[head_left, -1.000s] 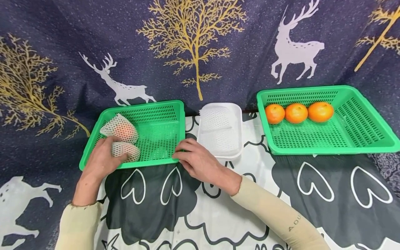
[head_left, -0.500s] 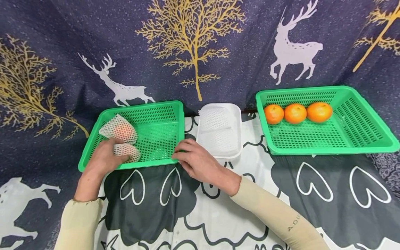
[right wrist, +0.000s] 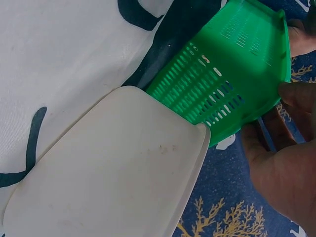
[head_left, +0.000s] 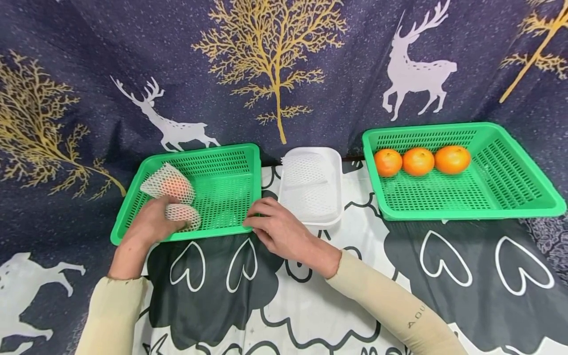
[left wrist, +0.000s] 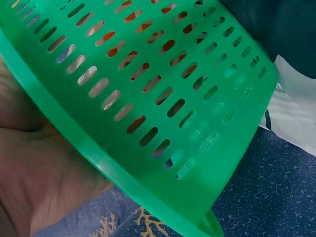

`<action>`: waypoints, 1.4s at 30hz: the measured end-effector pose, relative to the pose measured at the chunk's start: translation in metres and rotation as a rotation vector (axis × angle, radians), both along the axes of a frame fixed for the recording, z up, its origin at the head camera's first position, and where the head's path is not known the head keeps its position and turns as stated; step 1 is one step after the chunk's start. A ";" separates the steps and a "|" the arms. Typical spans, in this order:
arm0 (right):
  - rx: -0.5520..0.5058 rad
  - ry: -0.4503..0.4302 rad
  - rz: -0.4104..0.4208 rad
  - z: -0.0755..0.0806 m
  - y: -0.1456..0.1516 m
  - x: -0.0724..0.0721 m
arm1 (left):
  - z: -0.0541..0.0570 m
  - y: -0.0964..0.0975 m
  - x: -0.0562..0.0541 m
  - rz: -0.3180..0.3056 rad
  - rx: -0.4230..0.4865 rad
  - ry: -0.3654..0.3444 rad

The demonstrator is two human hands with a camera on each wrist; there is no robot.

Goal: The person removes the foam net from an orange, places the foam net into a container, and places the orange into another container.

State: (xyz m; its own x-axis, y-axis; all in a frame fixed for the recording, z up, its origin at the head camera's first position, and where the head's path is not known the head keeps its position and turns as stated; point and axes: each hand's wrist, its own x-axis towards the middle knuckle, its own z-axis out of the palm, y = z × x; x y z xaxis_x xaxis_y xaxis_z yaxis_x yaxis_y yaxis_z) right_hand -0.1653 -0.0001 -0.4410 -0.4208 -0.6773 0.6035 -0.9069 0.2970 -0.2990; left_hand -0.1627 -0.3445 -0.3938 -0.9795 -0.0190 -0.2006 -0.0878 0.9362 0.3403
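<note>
In the head view my left hand (head_left: 151,222) reaches over the left rim of the left green basket (head_left: 228,230). Its thumb and fingers hold a round fruit in a white foam net (head_left: 184,216) near the basket's front side. Just behind it lies a second fruit, reddish-orange in its foam net (head_left: 170,186). My right hand (head_left: 279,224) grips the basket's front right corner, fingers bent over the rim. In the right wrist view, this hand (right wrist: 281,163) is around the green basket's rim (right wrist: 285,59). The left wrist view shows mostly the basket's slotted wall (left wrist: 143,103), hiding the held fruit.
A white tray (head_left: 336,217) with two folded white foam nets (head_left: 306,170) stands right of the basket. Farther right, a larger green basket (head_left: 461,214) holds three oranges (head_left: 418,161) in a row. A dark patterned cloth hangs behind.
My left hand has shifted slightly to the right along with the netted fruit it holds. The right hand stays at the basket corner.
</note>
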 end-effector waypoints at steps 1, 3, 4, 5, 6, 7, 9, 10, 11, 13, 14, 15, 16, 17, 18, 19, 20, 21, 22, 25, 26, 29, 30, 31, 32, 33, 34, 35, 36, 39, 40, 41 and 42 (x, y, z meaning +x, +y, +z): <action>-0.002 0.000 0.000 0.000 0.000 0.000 | 0.000 0.000 -0.001 0.001 -0.002 -0.002; -0.006 0.000 0.001 0.000 0.000 0.000 | 0.000 0.000 -0.002 0.001 -0.004 -0.003; -0.008 0.000 0.001 -0.001 0.000 0.000 | 0.000 0.000 -0.002 0.000 -0.005 -0.003; -0.008 0.001 0.000 -0.001 0.000 0.000 | 0.000 0.001 -0.003 0.000 -0.005 -0.004; -0.009 0.000 -0.001 -0.001 0.000 0.000 | 0.000 0.001 -0.003 -0.001 -0.006 -0.005; -0.009 -0.001 -0.001 -0.001 0.000 0.000 | -0.001 0.000 -0.004 -0.003 -0.006 -0.007; -0.008 -0.003 -0.004 -0.002 0.000 0.000 | -0.002 -0.001 -0.005 -0.005 -0.002 -0.012; -0.008 -0.004 -0.005 -0.002 0.000 0.000 | -0.002 -0.001 -0.005 -0.006 -0.001 -0.015; -0.007 -0.005 -0.006 -0.002 0.000 0.000 | -0.002 -0.001 -0.005 -0.005 0.000 -0.018; -0.008 -0.007 -0.005 -0.002 0.000 0.000 | -0.002 -0.001 -0.005 -0.005 0.006 -0.023; -0.008 -0.006 -0.005 -0.003 -0.001 0.000 | -0.002 -0.001 -0.005 -0.005 0.010 -0.025; -0.009 -0.005 -0.004 -0.003 -0.001 0.000 | -0.002 -0.001 -0.005 -0.005 0.012 -0.025; -0.011 -0.003 -0.003 -0.003 -0.001 0.000 | -0.001 0.000 -0.005 -0.006 0.013 -0.026; -0.012 -0.001 -0.003 -0.003 -0.001 0.000 | -0.001 0.000 -0.004 -0.007 0.016 -0.028; -0.013 0.001 -0.003 -0.003 -0.001 0.000 | -0.001 0.000 -0.004 -0.009 0.018 -0.028; -0.014 0.002 -0.003 -0.003 0.000 0.000 | -0.001 0.000 -0.004 -0.010 0.019 -0.028; -0.015 0.002 -0.003 -0.003 0.000 0.000 | -0.002 0.000 -0.005 -0.011 0.019 -0.026; -0.016 0.001 -0.004 -0.003 0.000 0.000 | -0.002 0.000 -0.005 -0.012 0.019 -0.027; -0.017 0.000 -0.004 -0.003 0.000 0.000 | -0.002 0.000 -0.005 -0.012 0.019 -0.028; -0.020 -0.007 -0.005 -0.004 0.000 0.000 | -0.003 -0.001 -0.006 -0.012 0.015 -0.034; -0.022 -0.008 -0.004 -0.004 0.000 0.000 | -0.003 -0.002 -0.006 -0.011 0.013 -0.035; -0.028 -0.009 -0.002 -0.003 0.000 0.000 | -0.003 -0.002 -0.006 -0.011 0.009 -0.035; -0.031 -0.010 -0.001 -0.003 0.000 0.000 | -0.003 -0.003 -0.006 -0.013 0.009 -0.032; -0.034 -0.011 -0.001 -0.003 0.000 0.000 | -0.003 -0.003 -0.006 -0.014 0.010 -0.029; -0.035 -0.011 -0.001 -0.002 0.000 0.000 | -0.002 -0.003 -0.006 -0.015 0.013 -0.024; -0.036 -0.013 -0.001 -0.002 0.000 0.000 | -0.002 -0.003 -0.007 -0.017 0.016 -0.019; -0.037 -0.016 -0.003 -0.002 0.000 0.000 | -0.002 -0.003 -0.007 -0.018 0.017 -0.015; -0.037 -0.018 -0.004 -0.002 0.000 0.000 | -0.003 -0.003 -0.007 -0.018 0.018 -0.010; -0.037 -0.021 -0.005 -0.002 0.000 0.000 | -0.003 -0.003 -0.007 -0.018 0.019 -0.005; -0.034 -0.025 -0.007 -0.002 0.000 0.000 | -0.003 -0.004 -0.006 -0.012 0.020 0.004; -0.035 -0.026 -0.008 -0.003 0.000 0.000 | -0.004 -0.004 -0.006 -0.010 0.021 0.008; -0.036 -0.027 -0.007 -0.003 0.000 0.000 | -0.004 -0.004 -0.006 -0.009 0.021 0.013; -0.037 -0.029 -0.006 -0.003 0.000 0.001 | -0.004 -0.005 -0.005 -0.010 0.022 0.020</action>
